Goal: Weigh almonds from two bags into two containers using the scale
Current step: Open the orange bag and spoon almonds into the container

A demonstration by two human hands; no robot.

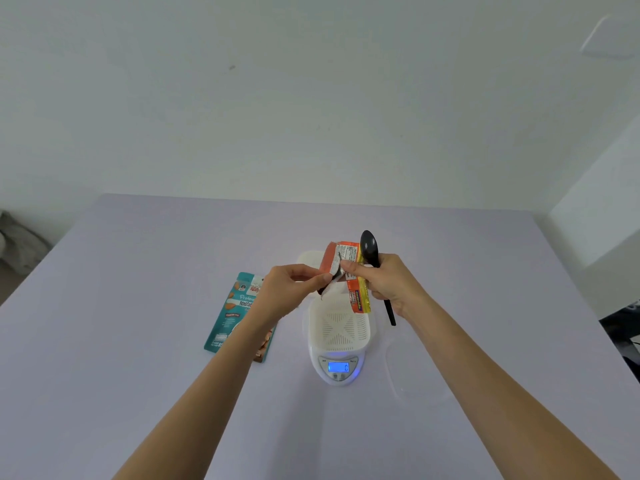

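While both hands work at the orange bag (353, 271), held just above the white container (341, 327) on the scale (337, 370), the step in hand looks like opening that bag. The left hand (291, 289) pinches the torn silver flap at its top. The right hand (384, 282) pinches the other side and also grips a black spoon (369, 249), bowl upward. The scale stands about midway across the worktop (138, 306), its display lit and seemingly reading zero. The teal bag (232, 320) lies flat beside it toward the left edge, and a second container (310, 259) sits just behind, toward the far edge. Next, I'd judge, the mouth must be spread wide enough for the spoon, or the bag tipped gently over the container.
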